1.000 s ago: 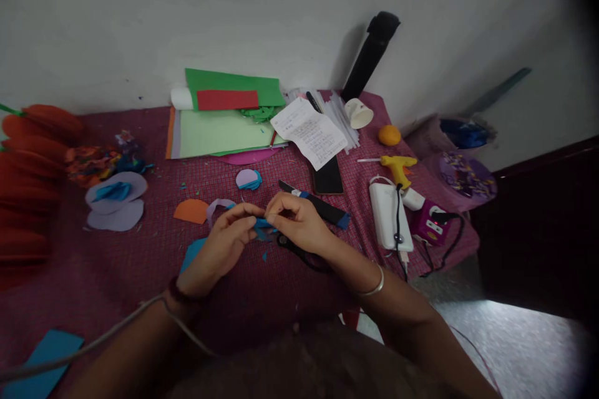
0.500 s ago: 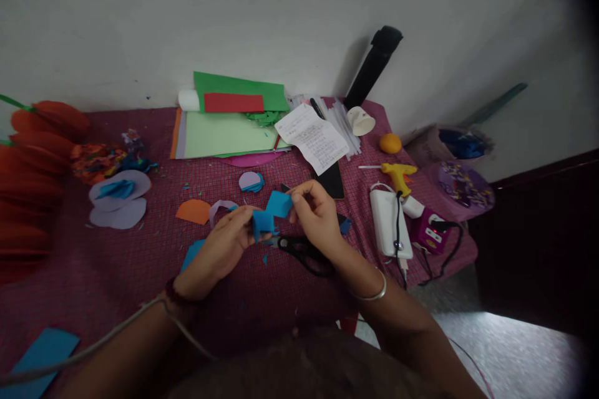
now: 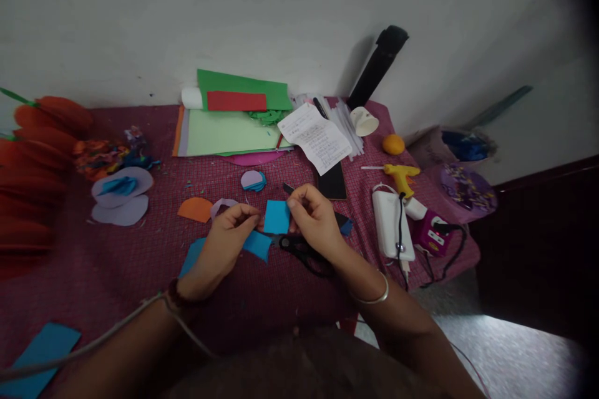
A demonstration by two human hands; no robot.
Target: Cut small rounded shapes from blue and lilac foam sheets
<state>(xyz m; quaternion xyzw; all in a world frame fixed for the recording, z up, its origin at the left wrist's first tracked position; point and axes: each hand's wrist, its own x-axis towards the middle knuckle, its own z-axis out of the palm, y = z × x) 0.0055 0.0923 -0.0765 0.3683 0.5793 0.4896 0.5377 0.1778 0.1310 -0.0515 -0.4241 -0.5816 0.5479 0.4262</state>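
A small blue paper square is pinched at its right edge between the thumb and fingers of my right hand. My left hand is closed in a pinch just by the square's left edge; whether its fingertips grip the paper is hard to make out. Under those fingers lies a second blue paper piece, on the cloth. Black-handled scissors rest below my right hand, partly covered by it. More blue paper shows beside my left wrist. A small stack of lilac and blue rounded pieces sits just beyond.
An orange paper piece and lilac cutouts lie to the left. Coloured sheets and a written page are at the back. On the right are a yellow glue gun, a white power bank and a purple socket block.
The blue square has turned flatter and come down between my hands. The other blue piece has left my left fingers and now lies beneath them.
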